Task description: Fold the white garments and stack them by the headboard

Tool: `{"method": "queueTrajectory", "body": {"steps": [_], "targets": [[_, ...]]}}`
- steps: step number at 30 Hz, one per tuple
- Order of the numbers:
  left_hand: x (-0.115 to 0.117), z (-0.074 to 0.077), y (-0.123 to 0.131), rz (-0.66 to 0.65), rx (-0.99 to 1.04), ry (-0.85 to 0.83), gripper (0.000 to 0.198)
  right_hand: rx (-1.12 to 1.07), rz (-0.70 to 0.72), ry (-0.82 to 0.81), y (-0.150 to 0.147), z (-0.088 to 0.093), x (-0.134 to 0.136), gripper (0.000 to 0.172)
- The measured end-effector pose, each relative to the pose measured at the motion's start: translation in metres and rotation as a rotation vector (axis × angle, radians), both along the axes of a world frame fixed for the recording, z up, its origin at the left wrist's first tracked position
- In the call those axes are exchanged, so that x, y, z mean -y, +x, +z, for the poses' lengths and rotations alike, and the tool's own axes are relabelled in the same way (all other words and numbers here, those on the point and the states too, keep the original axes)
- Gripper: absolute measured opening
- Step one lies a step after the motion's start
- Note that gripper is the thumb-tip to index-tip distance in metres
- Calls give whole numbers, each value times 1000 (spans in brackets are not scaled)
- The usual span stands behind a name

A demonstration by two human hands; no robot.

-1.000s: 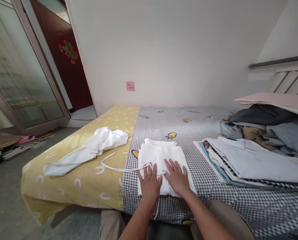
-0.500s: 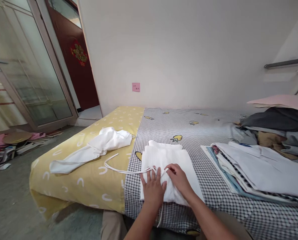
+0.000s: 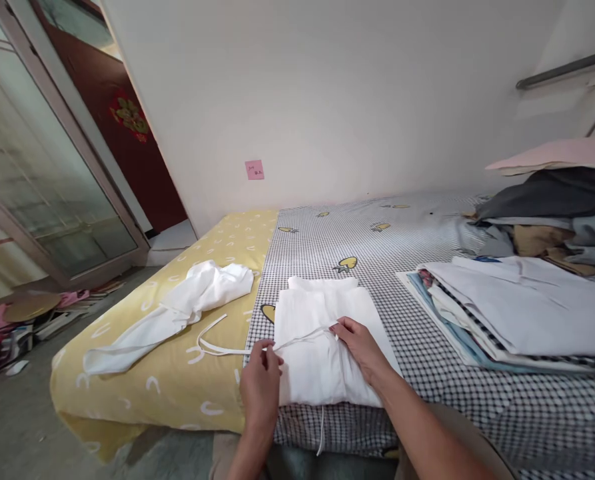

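A folded white garment lies on the bed in front of me. A thin white cord stretches across it, and its loose end curls to the left over the yellow cloth. At the garment's left edge, my left hand is closed with thumb and fingers pinched on the cord. My right hand pinches the same cord over the garment's right half. Another strip of cord hangs down past the front edge. A crumpled white cloth piece rests on the yellow part, left of my hands.
Folded clothes are stacked on the right of the checked bedcover. Behind them is a heap of dark and grey clothes. A pink note sticks to the wall. Books and other items lie on the floor at left.
My left hand has lifted from lying flat on the garment and moved left, closing on the cord. The cord is now drawn straighter between both hands. The view has tilted slightly.
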State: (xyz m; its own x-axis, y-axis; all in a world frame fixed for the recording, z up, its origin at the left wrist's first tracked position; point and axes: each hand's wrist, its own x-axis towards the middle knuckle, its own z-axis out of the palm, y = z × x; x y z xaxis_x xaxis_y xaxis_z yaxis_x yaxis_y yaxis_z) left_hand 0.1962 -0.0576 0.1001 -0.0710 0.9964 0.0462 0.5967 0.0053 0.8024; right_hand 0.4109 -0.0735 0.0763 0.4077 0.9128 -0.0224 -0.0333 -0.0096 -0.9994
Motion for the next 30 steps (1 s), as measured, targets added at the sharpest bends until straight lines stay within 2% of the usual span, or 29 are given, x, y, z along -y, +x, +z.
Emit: {"method": "queueTrajectory", "body": {"steps": [2, 3, 8, 10, 14, 19, 21, 25, 30], "targets": [[5, 4, -1, 23, 0, 30, 28, -79, 2, 3, 2, -1, -2, 26], [9, 5, 1, -10, -23, 55, 29, -107, 3, 7, 2, -2, -3, 26], [32, -6, 34, -475, -241, 178, 33, -176, -6, 28, 2, -4, -6, 29], [36, -8, 49, -544, -372, 159, 37, -194, -9, 30, 0, -2, -5, 29], [31, -4, 68, -505, -530, 88, 42, -153, 7, 26, -2, 1, -4, 29], [15, -7, 76, -418, -344, -74, 43, -10, 57, 21, -5, 2, -4, 29], [11, -13, 80, -345, -269, -104, 36, 1, 67, 18, -6, 2, -5, 28], [7, -21, 90, -195, -214, -104, 19, -28, 34, 21, -5, 2, -6, 28], [7, -23, 94, -127, -140, -94, 20, -165, 64, 14, 0, 6, -3, 32]]}}
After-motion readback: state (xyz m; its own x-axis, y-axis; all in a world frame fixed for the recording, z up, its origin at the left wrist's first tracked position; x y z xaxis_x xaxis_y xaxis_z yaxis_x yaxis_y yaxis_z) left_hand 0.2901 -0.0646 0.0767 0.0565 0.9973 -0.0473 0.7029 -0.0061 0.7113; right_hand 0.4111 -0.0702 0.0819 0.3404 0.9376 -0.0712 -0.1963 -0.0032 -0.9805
